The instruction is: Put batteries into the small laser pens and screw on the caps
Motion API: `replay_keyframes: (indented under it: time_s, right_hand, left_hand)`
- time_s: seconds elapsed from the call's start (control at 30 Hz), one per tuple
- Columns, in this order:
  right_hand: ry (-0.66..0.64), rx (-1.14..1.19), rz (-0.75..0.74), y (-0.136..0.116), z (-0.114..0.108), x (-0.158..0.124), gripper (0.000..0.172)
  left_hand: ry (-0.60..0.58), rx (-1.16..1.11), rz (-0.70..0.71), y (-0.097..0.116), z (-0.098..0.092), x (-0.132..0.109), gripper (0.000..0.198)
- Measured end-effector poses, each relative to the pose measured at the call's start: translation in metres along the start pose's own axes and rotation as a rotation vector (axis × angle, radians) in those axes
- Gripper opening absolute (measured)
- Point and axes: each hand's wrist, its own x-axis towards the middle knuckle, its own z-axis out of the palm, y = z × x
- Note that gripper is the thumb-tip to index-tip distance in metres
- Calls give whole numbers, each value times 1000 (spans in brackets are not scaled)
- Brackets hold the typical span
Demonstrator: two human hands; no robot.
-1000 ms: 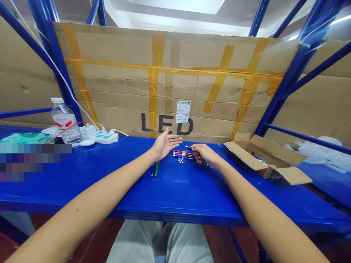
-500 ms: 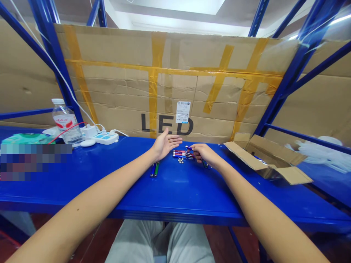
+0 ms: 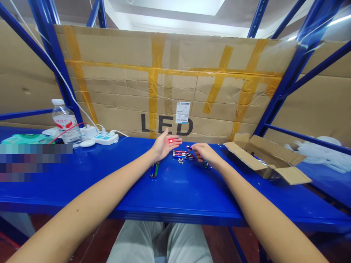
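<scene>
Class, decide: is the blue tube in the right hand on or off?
On, apparently: the blue tube points towards the left hand, where a red spot glows.

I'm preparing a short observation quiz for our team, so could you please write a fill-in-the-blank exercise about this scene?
1. A ____ dot of light shows on the left hand, while the right hand holds a small tube.
2. Of the two tubes lying side by side near the left wrist, one is a blue tube and the other is ____.
3. The black letters on the cardboard spell ____.
4. The bottle has a ____ cap.

Missing words: red; green; LED; white.
</scene>
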Motion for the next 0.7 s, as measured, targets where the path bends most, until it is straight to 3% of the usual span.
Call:
replay_keyframes:
  time_s: [0.7]
  right_hand:
    - [37,-208,-47,3,-3,3,14]
  left_hand:
    - [21,-9,17,2,3,-1,67]
